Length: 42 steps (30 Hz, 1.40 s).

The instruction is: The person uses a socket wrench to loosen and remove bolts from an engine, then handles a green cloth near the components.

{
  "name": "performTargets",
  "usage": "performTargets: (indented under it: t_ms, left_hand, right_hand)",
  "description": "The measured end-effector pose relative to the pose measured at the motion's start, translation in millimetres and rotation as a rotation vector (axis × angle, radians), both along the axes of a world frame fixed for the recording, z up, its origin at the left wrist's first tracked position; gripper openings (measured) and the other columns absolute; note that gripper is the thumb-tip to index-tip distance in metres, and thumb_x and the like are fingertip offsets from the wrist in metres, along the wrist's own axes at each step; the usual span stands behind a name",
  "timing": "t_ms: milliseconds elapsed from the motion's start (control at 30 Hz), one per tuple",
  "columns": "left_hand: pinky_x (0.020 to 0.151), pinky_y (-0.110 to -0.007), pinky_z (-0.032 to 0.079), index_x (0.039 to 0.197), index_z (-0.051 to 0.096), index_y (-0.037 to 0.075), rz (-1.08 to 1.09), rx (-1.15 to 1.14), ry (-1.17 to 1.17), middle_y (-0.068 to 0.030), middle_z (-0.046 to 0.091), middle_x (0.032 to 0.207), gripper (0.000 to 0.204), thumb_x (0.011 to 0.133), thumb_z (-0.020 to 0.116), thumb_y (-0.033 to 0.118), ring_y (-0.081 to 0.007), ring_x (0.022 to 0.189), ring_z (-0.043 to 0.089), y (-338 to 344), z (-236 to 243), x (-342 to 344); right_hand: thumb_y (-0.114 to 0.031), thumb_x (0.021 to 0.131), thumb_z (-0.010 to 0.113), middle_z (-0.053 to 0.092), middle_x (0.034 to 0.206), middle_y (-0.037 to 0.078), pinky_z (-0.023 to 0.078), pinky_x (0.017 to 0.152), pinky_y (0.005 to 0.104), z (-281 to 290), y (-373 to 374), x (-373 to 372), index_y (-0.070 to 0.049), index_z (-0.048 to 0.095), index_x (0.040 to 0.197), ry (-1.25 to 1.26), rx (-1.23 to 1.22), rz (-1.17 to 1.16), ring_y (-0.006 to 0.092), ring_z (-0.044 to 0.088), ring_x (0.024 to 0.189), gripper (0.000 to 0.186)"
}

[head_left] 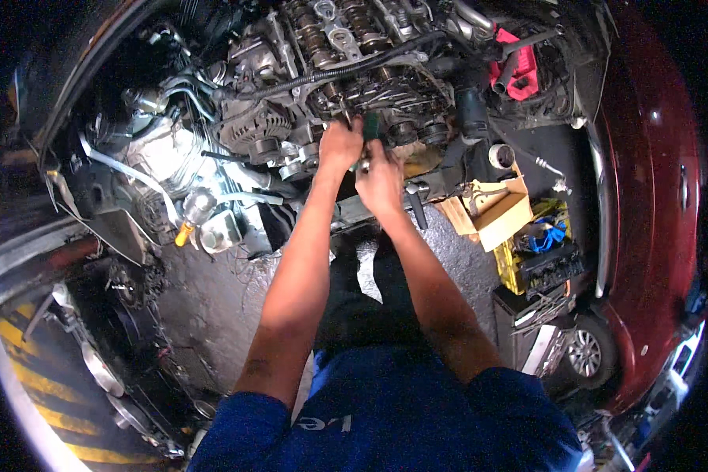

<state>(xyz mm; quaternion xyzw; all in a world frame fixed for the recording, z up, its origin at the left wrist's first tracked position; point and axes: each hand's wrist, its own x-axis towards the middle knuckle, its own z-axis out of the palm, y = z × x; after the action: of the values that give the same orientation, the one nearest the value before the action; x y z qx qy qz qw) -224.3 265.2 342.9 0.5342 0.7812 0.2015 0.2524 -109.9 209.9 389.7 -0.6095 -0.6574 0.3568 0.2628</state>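
My left hand [341, 146] reaches into the front of an opened car engine [401, 98], its fingers closed around something small that I cannot make out. A thin metal piece shows just beyond its fingertips. Close beside it, my right hand [381, 181] is closed, with a dark green, block-like object [372, 126] standing out past its fingers. A shiny bit of metal shows between the two hands. Blur and the fingers hide the exact point of contact. Camshafts [357, 22] lie exposed at the far side of the engine.
An alternator [256, 130] sits left of my hands, near a yellow-tipped clear bottle [197, 208]. To the right are a tape roll [501, 156], an open cardboard box [502, 216] and a yellow tool case [510, 267]. A pink-red part [518, 67] lies beyond. A dark red car panel [653, 197] borders the right.
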Motion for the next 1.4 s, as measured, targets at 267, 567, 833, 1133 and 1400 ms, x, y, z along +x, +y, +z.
performTargets:
  t_ms: [267, 567, 833, 1133, 1400]
  left_hand:
    - [0.046, -0.033, 0.040, 0.088, 0.060, -0.002, 0.170, 0.033, -0.768, -0.0065, 0.054, 0.060, 0.041, 0.090, 0.056, 0.039, -0.0170, 0.049, 0.051, 0, 15, 9]
    - [0.065, -0.043, 0.048, 0.087, 0.064, -0.007, 0.124, 0.119, -0.550, -0.0259, 0.063, 0.071, 0.058, 0.094, 0.047, 0.048, -0.0395, 0.064, 0.059, -4, 27, 23]
    - [0.072, -0.047, 0.051, 0.086, 0.065, -0.006, 0.109, 0.069, 0.115, -0.0304, 0.064, 0.077, 0.059, 0.092, 0.049, 0.050, -0.0405, 0.077, 0.066, -10, 14, 34]
    - [0.086, -0.050, 0.046, 0.096, 0.065, -0.005, 0.139, 0.028, -0.126, -0.0339, 0.061, 0.092, 0.054, 0.092, 0.047, 0.045, -0.0477, 0.096, 0.059, -4, 12, 20]
    - [0.082, -0.052, 0.046, 0.088, 0.064, -0.007, 0.078, -0.052, -0.017, -0.0347, 0.061, 0.089, 0.055, 0.094, 0.045, 0.044, -0.0482, 0.093, 0.059, 2, 26, 36]
  right_hand:
    - [-0.007, 0.079, 0.058, 0.065, 0.086, 0.014, 0.047, 0.074, 0.0364, -30, 5, 11, -0.003, 0.056, 0.094, 0.354, -0.164, 0.041, 0.0255, 0.061, 0.080, 0.016]
    - [-0.007, 0.072, 0.067, 0.057, 0.074, 0.003, 0.043, 0.065, 0.0319, -41, 15, 30, -0.005, 0.056, 0.088, 0.874, -0.573, 0.042, 0.0134, 0.052, 0.065, 0.019]
    - [-0.006, 0.074, 0.059, 0.066, 0.082, 0.018, 0.047, 0.069, 0.0411, -30, 12, 24, 0.000, 0.057, 0.090, -0.296, 0.056, 0.241, 0.0294, 0.063, 0.073, 0.017]
    - [-0.015, 0.076, 0.063, 0.065, 0.082, 0.019, 0.048, 0.072, 0.0381, -28, 11, 19, -0.002, 0.056, 0.095, 0.168, -0.184, 0.120, 0.0313, 0.063, 0.080, 0.024]
    - [-0.010, 0.074, 0.063, 0.062, 0.071, 0.010, 0.047, 0.061, 0.0346, -64, 21, 32, -0.004, 0.059, 0.082, 0.542, -0.340, 0.150, 0.0241, 0.059, 0.063, 0.011]
